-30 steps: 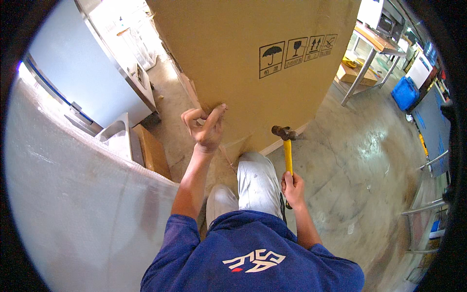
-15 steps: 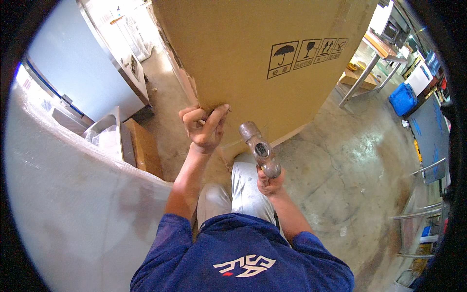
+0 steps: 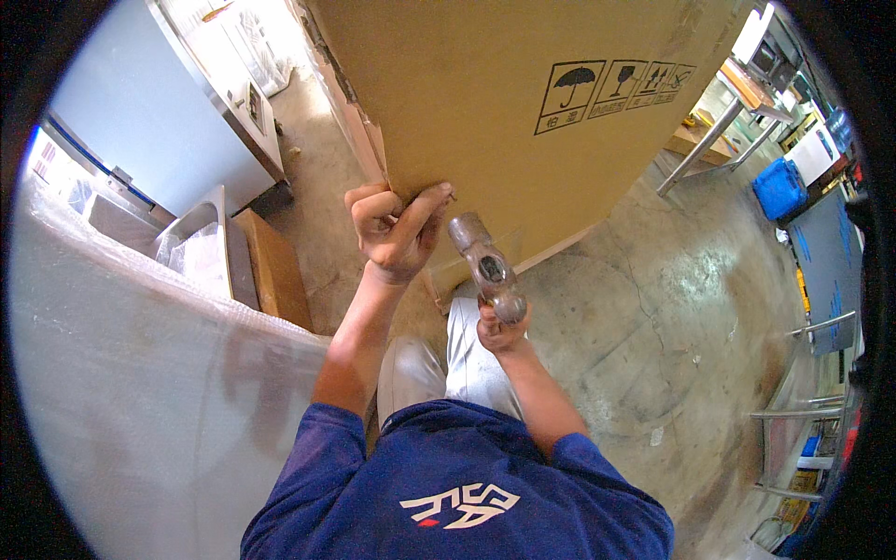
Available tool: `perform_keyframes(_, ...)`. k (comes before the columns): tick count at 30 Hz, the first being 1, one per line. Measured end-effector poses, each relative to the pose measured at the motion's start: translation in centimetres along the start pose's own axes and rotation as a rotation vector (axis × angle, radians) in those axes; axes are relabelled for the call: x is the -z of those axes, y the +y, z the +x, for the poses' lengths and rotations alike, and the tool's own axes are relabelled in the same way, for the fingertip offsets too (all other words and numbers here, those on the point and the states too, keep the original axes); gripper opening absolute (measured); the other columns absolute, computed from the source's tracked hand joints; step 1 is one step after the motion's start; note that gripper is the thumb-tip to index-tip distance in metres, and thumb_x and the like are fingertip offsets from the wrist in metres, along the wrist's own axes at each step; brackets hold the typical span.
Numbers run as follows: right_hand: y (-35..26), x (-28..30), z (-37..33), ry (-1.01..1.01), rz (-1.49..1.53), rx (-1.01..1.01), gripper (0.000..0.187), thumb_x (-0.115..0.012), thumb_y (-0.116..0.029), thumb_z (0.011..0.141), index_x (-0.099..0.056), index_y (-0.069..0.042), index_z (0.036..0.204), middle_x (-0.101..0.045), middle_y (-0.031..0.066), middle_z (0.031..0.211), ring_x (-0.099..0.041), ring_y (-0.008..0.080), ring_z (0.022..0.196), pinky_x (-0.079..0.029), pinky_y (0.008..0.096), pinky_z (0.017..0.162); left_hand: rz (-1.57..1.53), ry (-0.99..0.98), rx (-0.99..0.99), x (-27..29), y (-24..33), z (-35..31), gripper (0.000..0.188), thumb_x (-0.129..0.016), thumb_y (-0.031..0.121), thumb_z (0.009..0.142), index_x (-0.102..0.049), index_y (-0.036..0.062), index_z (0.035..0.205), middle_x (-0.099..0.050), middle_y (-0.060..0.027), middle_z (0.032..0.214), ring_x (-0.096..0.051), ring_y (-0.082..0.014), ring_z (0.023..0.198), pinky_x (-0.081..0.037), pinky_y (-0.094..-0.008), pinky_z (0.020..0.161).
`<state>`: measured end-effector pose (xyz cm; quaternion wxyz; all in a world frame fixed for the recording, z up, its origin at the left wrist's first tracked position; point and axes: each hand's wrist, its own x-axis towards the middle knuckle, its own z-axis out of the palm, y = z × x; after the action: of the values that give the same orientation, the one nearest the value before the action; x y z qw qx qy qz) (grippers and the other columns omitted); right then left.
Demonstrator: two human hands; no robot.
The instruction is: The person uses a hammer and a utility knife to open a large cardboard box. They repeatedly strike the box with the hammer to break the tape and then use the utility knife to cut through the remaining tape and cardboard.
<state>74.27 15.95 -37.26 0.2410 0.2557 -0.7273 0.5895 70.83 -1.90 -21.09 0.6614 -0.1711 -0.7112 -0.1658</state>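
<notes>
My right hand (image 3: 503, 330) is closed round the handle of a ball-peen hammer (image 3: 488, 269). Its worn metal head is raised close to a large brown cardboard box (image 3: 485, 103), near my other hand. My left hand (image 3: 399, 224) rests at the lower left part of the box's face, its thumb and forefinger pinched together. A tiny dark tip shows at those fingertips, too small to name. Dark printed handling symbols mark the box's upper right, and its left edge is torn and ragged.
A bubble-wrapped panel (image 3: 177, 401) stands close on my left, with a metal sink (image 3: 201, 245) and a smaller cardboard box (image 3: 271, 271) beyond it. To the right are a metal-legged table (image 3: 695, 145), a blue bin (image 3: 778, 189) and metal racks (image 3: 803, 411) on a concrete floor.
The hammer has moved slightly up and left, nearer my left fingertips. My left hand stays pinched at the box. The view has shifted a little.
</notes>
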Motion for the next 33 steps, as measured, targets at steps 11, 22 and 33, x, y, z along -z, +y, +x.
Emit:
perform_keyframes(11,-1.4,-2.6,0.4,0.083,0.142,-0.004,0.049,-0.054,-0.052,0.096,-0.061,-0.004,0.087,-0.058,0.0141,0.067,-0.06,0.0351,0.057,-0.045,0.0412,0.051,-0.031,0.022,-0.012,0.1,-0.3,0.3,0.04,-0.089,0.004,0.055,-0.079,0.0181,0.091,-0.039,-0.0007,0.09,-0.049,-0.0192,0.079,-0.042,-0.0282,0.063)
perform_keyframes(22,-1.6,-2.4,0.6,0.007,0.108,-0.1,0.053,-0.05,-0.057,0.098,-0.058,-0.006,0.085,-0.056,0.0107,0.061,-0.06,0.0284,0.052,-0.043,0.0375,0.048,-0.028,0.037,0.024,-0.1,-0.6,-0.2,0.041,-0.089,0.009,0.052,-0.08,0.0188,0.09,-0.039,-0.0009,0.09,-0.049,-0.0194,0.078,-0.043,-0.0291,0.065)
perform_keyframes(33,0.0,-3.1,0.1,0.065,0.025,0.08,0.044,-0.055,-0.048,0.097,-0.061,-0.006,0.088,-0.056,0.0125,0.065,-0.058,0.034,0.054,-0.042,0.0426,0.048,-0.048,0.049,0.042,-0.5,-0.5,0.2,0.036,-0.09,0.009,0.056,-0.077,0.0173,0.089,-0.043,-0.0012,0.09,-0.047,-0.0189,0.08,-0.04,-0.029,0.067)
